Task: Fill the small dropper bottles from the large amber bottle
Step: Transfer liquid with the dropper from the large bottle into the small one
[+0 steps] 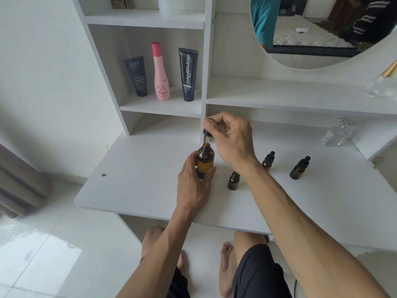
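The large amber bottle [205, 158] stands upright and uncapped on the white desk [137, 179]. My left hand [194, 186] grips it around the body. My right hand [228, 138] pinches a black dropper cap [206, 134] just above the bottle's mouth, its glass tube pointing down into the neck. To the right an open small dropper bottle [233, 180] stands without a cap. Two capped small dropper bottles [268, 161] [299, 167] stand further right.
A shelf behind holds a dark tube [136, 76], a pink bottle [160, 72] and a black tube [188, 74]. Clear glass perfume bottles [337, 133] [383, 82] sit at the right. A round mirror [322, 29] hangs above. My knees are under the desk's front edge.
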